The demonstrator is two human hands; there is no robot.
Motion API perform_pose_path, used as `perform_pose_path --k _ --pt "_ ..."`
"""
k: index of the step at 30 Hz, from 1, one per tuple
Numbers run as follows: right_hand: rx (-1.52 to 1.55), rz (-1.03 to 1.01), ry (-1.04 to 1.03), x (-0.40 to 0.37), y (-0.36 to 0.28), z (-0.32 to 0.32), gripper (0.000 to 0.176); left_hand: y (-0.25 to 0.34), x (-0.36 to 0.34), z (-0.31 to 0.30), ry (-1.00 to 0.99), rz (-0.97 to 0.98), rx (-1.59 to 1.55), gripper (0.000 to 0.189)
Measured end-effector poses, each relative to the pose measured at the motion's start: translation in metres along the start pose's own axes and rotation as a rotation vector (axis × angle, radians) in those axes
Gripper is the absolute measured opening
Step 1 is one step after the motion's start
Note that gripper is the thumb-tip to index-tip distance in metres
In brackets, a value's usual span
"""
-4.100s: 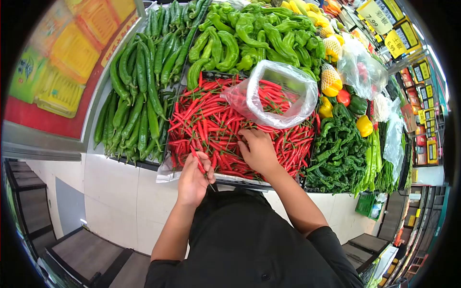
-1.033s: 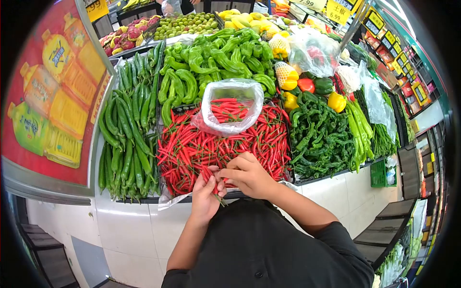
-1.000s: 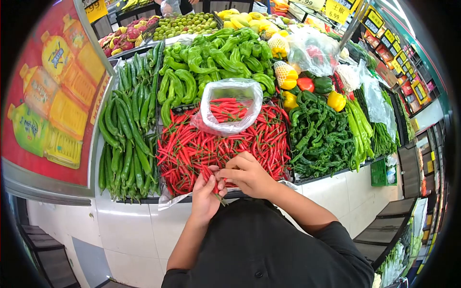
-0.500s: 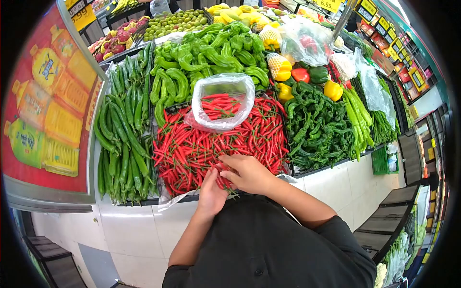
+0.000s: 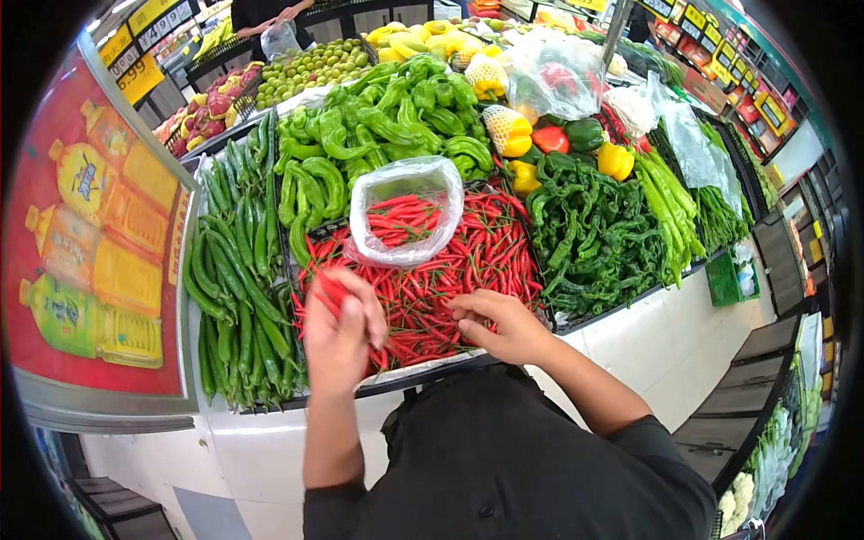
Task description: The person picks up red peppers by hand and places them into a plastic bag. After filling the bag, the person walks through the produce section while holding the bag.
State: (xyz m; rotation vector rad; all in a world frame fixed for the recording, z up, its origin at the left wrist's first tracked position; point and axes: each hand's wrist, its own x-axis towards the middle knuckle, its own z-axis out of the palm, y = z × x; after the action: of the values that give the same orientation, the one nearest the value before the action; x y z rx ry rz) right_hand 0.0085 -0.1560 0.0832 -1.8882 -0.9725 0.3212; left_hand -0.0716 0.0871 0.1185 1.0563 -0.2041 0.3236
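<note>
Red chili peppers (image 5: 499,261) fill a black-edged tray in front of me. An opened clear plastic bag (image 5: 453,202) stands on the pile with red chilies inside. My left hand (image 5: 337,337), blurred by motion, is raised over the left front of the tray, its fingers closed around some red chilies (image 5: 331,290). At the tray's right front, my right hand (image 5: 508,328) reaches down to the chilies. Its thumb is apart from the curled fingers, and the fingertips are at the pile.
Long green peppers (image 5: 238,270) lie to the left, with lighter green peppers (image 5: 387,117) behind. Dark wrinkled peppers (image 5: 585,225) are on the right, near yellow bell peppers (image 5: 616,162). A drink poster (image 5: 108,225) stands at left. Another person's hand (image 5: 292,11) shows at the back.
My hands were together over the front chilies. The left has lifted and moved left with chilies in it, while the right has shifted slightly right. The view has tilted a little.
</note>
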Motion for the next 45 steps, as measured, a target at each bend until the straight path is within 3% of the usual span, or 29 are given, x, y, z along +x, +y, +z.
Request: perform_pose_path --k 4,6,8,13,19,22,25,28,30,32,33,34,36,38,40,42,45 --pt "0.037 0.007 -0.095 -0.006 -0.001 0.004 0.029 0.03 0.087 0.019 -0.219 0.226 0.24 0.013" --pt "0.055 -0.054 -0.136 -0.007 -0.003 0.004 0.03 0.019 0.123 0.021 -0.362 0.153 0.476 0.008" --pt "0.004 -0.102 -0.127 -0.009 -0.003 0.003 0.029 -0.002 0.15 0.015 -0.527 -0.041 0.669 0.006" --pt "-0.041 -0.057 -0.141 -0.022 0.007 -0.001 0.029 -0.035 0.176 0.003 -0.732 -0.296 1.448 0.02" --pt "-0.062 -0.046 -0.203 -0.027 0.017 0.01 0.029 -0.063 0.168 -0.008 -0.656 0.066 1.842 0.028" --pt "-0.063 -0.079 -0.225 -0.022 0.018 0.008 0.029 -0.048 0.159 -0.004 -0.657 0.125 1.806 0.024" --pt "0.083 0.034 -0.078 -0.016 0.02 0.002 0.029 -0.018 0.149 -0.009 -0.489 0.314 1.5 0.019" --pt "0.173 0.11 0.161 -0.001 0.019 -0.011 0.042 0.007 0.129 -0.023 -0.003 0.315 1.469 0.02" --pt "0.127 0.131 0.258 0.016 0.01 -0.024 0.054 0.009 0.115 -0.032 0.178 0.078 1.55 0.036" --pt "0.074 0.093 0.295 0.04 -0.003 -0.037 0.062 0.007 0.11 -0.033 0.151 -0.285 1.464 0.056" --pt "-0.022 0.058 0.268 0.052 0.0 -0.041 0.066 -0.013 0.11 -0.056 0.133 -0.288 1.34 0.068" --pt "-0.013 0.014 0.23 0.066 -0.002 -0.044 0.059 -0.031 0.111 -0.075 0.113 -0.365 1.164 0.064" --pt "-0.197 -0.074 0.2 0.091 0.014 -0.045 0.044 -0.039 0.107 -0.068 0.07 -0.243 1.126 0.049" --pt "-0.049 0.018 0.138 0.114 0.031 -0.043 0.038 -0.039 0.116 -0.07 0.105 -0.253 0.982 0.04" --pt "-0.021 0.077 0.214 0.131 0.03 -0.049 0.025 -0.035 0.127 -0.071 0.152 -0.191 0.795 0.03" --pt "0.026 0.036 0.309 0.136 0.018 -0.057 0.019 -0.024 0.13 -0.066 0.193 -0.06 0.651 0.026" --pt "0.102 0.028 0.245 0.129 0.016 -0.061 0.019 -0.021 0.122 -0.067 0.176 -0.099 0.645 0.026"
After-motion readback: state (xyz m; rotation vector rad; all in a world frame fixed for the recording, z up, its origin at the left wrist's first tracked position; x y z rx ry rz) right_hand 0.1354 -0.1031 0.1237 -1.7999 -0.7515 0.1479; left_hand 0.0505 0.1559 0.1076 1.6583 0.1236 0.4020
